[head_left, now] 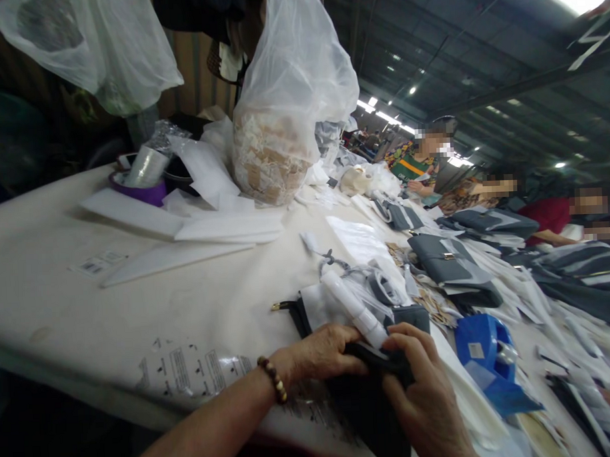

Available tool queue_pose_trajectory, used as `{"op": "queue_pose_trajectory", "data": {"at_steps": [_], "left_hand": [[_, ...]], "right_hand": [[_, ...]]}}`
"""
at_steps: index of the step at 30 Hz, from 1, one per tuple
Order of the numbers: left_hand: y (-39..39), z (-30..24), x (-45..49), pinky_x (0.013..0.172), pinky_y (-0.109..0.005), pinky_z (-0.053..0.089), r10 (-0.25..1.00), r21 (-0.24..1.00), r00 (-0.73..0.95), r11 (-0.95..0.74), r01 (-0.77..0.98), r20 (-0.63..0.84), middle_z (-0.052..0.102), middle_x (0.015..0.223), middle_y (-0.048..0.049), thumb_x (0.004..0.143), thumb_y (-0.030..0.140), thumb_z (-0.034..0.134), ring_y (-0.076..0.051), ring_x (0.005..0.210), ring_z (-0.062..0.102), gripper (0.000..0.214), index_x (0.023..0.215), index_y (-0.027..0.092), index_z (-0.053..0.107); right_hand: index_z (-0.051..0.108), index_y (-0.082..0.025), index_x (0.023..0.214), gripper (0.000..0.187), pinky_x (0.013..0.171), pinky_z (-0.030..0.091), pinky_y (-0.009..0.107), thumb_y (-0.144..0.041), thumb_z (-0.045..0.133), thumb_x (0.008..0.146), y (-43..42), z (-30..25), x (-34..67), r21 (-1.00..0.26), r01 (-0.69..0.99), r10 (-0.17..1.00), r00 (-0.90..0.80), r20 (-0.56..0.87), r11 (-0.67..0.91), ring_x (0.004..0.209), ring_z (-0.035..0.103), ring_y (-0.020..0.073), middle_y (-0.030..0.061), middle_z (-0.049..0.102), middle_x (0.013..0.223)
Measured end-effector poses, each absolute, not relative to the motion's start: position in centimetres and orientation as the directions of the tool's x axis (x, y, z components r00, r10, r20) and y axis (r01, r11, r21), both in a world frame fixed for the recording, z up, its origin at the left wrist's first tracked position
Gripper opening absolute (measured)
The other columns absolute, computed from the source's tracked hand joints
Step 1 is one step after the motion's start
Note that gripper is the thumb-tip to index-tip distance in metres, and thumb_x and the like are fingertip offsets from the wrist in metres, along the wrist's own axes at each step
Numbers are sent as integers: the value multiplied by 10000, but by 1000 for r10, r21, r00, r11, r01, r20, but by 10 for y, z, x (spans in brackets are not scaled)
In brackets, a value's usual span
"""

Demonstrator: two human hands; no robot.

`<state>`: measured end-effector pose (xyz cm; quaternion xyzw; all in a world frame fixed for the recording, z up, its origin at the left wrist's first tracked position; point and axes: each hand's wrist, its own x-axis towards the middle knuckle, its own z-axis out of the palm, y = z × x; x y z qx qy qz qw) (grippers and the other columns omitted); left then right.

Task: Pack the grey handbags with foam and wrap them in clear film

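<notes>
A black bag (364,403) lies at the table's near edge, with its lower part in shadow. My left hand (324,351), a beaded bracelet at its wrist, pinches the bag's upper edge. Across from it, my right hand (425,377) grips the same edge, thumb below and fingers on top. Just beyond my fingers lies a white wrapped roll (355,310), close to a grey strap coil (382,286). A black strip with a gold-coloured tip (282,306) sticks out at the left.
White foam sheets (225,228) and a purple bowl (138,191) sit at the far left. Behind them stands a translucent plastic bag (281,122) of scraps. At right are a blue tape dispenser (484,355) and dark grey bags (451,267). Several people work farther along the table.
</notes>
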<state>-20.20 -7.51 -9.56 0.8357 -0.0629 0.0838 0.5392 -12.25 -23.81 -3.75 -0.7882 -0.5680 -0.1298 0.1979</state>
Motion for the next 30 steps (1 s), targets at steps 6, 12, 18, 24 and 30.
{"op": "queue_pose_trajectory", "data": {"at_steps": [6,12,18,24,30], "left_hand": [[-56,-91,-193,668,-195,506,-204,763,951,-569,-307,231,679,859,37,670,9,681,-141,759,623,294,910,175,638],[-75,-102,-191,677,-342,526,-210,451,915,-818,-357,345,670,807,-123,797,3,457,-239,754,628,179,820,74,620],[-114,-121,-218,612,-377,497,-19,224,761,-951,-214,648,617,740,-72,915,114,325,-212,678,584,255,821,115,562],[-145,-134,-218,492,-339,473,235,239,581,-968,71,779,591,641,-60,889,72,295,-222,628,593,301,708,149,523],[-171,-149,-223,807,-360,568,509,550,513,-831,85,691,669,999,-150,841,76,349,-262,1027,615,291,1050,93,550]], "right_hand": [[466,-220,963,297,772,498,281,-91,433,698,-240,-40,-124,-162,945,841,327,432,-285,952,539,179,68,454,1110],[471,-214,948,278,767,496,284,-110,425,695,-235,-46,-131,-158,949,803,315,506,-273,957,527,185,66,470,1077],[472,-206,984,335,820,491,349,-93,432,671,-241,-61,-135,-109,963,810,265,523,-246,1009,505,225,87,466,1111],[482,-201,992,364,838,487,385,-65,429,659,-244,-68,-134,-122,969,821,245,516,-213,1037,491,245,103,455,1142],[513,-173,935,363,860,465,363,-23,400,624,-234,-68,-145,-204,964,749,260,610,-168,1015,484,228,102,484,1060]]}}
